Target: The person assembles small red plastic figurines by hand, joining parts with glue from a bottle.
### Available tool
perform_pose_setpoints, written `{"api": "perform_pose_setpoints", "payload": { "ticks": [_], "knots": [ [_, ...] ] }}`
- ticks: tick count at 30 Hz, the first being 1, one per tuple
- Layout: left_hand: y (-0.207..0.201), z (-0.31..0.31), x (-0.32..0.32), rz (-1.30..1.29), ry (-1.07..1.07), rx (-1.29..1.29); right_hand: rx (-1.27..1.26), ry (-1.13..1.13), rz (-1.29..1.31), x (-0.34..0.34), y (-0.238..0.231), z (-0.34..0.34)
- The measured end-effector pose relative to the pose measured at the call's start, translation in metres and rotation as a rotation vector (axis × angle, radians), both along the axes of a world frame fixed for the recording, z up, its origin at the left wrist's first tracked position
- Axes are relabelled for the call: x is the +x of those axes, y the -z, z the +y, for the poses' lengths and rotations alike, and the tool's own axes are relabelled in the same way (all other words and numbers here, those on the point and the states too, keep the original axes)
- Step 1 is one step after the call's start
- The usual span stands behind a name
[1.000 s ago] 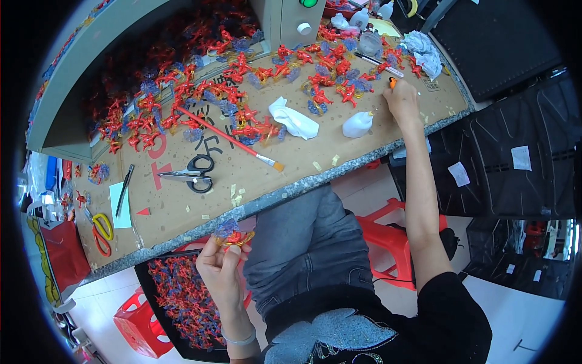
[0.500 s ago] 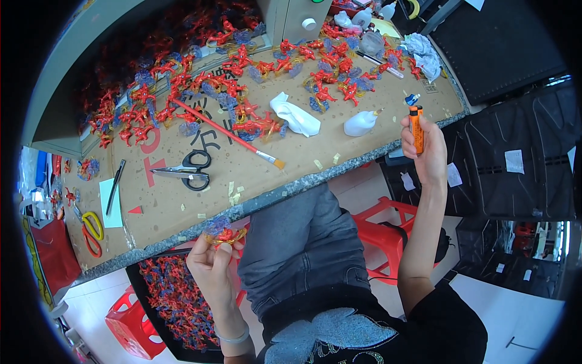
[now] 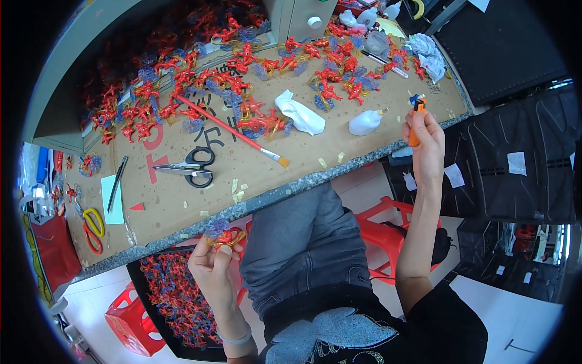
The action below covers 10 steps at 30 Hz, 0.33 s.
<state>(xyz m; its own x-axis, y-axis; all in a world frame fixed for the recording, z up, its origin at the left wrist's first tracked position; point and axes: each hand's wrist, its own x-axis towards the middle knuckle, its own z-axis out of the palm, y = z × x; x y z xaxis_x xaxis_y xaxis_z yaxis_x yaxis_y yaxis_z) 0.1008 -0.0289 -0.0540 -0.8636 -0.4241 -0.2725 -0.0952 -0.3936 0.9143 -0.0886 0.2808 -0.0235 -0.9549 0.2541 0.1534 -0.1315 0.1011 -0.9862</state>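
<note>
Over the table's front edge, my left hand (image 3: 213, 270) pinches a small plastic figurine (image 3: 225, 235) between thumb and fingers. It is red, with a translucent purple part and a yellow ring-like part. My right hand (image 3: 429, 148), raised at the right end of the table, is wrapped round an orange lighter (image 3: 417, 124). The lighter's dark top end points up, and no flame shows. Close beside that end is a small blue and white thing, its kind unclear. A white squeeze bottle (image 3: 365, 123) lies left of my right hand.
Many similar figurines (image 3: 242, 57) cover the back of the cardboard-topped table (image 3: 267, 188). A red paintbrush (image 3: 233, 132), black-handled scissors (image 3: 199, 167) and a crumpled white tissue (image 3: 300, 112) lie nearer. Below at left sits a black tray (image 3: 182, 303) of figurines; red stools (image 3: 388, 239) stand beneath.
My right hand has turned the lighter, so its orange side shows narrower and it tilts. My left hand keeps its pinch on the figurine. The whole view has shifted slightly.
</note>
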Motion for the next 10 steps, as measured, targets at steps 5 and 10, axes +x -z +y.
{"api": "perform_pose_setpoints", "payload": {
  "ticks": [5,10],
  "knots": [
    [-0.004,0.002,-0.004,-0.007,0.001,-0.015,0.087,-0.125,-0.185,0.010,-0.010,-0.003],
    [-0.001,0.000,-0.003,-0.007,0.019,-0.053,0.201,-0.011,-0.179,0.002,0.002,0.010]
  ]
}}
